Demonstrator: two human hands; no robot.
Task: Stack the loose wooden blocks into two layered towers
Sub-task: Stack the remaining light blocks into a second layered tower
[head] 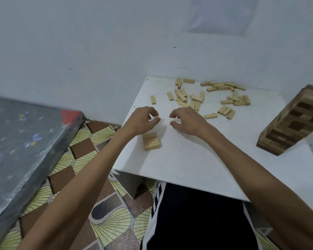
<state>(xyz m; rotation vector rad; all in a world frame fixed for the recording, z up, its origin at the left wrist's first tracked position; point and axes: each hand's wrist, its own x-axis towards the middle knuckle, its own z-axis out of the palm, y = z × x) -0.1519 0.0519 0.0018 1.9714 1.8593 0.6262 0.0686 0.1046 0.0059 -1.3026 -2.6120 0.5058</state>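
Clutter check: white table (188,159) sits against the wall. A tall tower (293,121) of mixed dark and light wood stands at the table's right side, well apart from both hands. A dark plastic-wrapped slab (25,141) lies on the patterned floor (101,217) left of the table. Black shorts with white stripes (197,222) show under the near edge.

Loose blocks (197,100): pale, short, rectangular, scattered over the far half of the table. Some lie in overlapping heaps, a few side by side in rows. Bare tabletop lies between most of them and the hands.

Small stack (151,141): pale blocks laid side by side, low, near the table's left edge, just below the left wrist.

Left hand (143,121) and right hand (186,121) are close together over the table, fingertips facing. Both have loosely curled fingers and hold nothing. Can't tell if either touches the surface.
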